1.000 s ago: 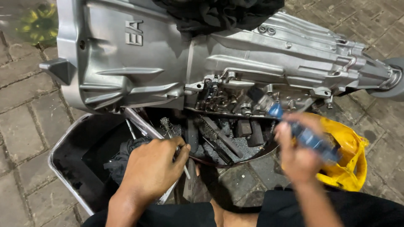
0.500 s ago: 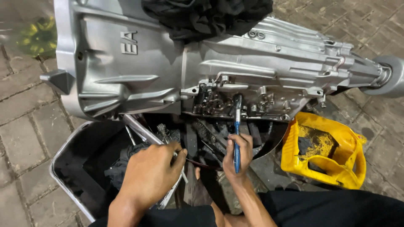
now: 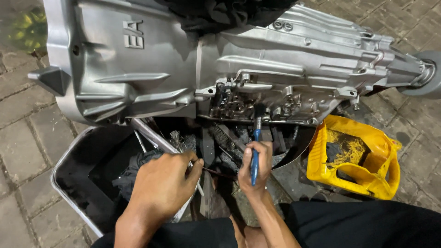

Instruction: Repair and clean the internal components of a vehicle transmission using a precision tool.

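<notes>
Right grip (image 3: 255,166) clasping blue tool (image 3: 254,161), upright

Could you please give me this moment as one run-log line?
right hand: grips blue-handled tool, tip at transmission underside | left hand: rests on metal tray rim

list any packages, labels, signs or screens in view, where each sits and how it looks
Raised cast marking: upper left of the silver gearbox housing, blocky, same grey metal.
Yellow plastic jug: right, on the paving below the housing, side cut open, dirty inside.
No signs or screens.
</notes>
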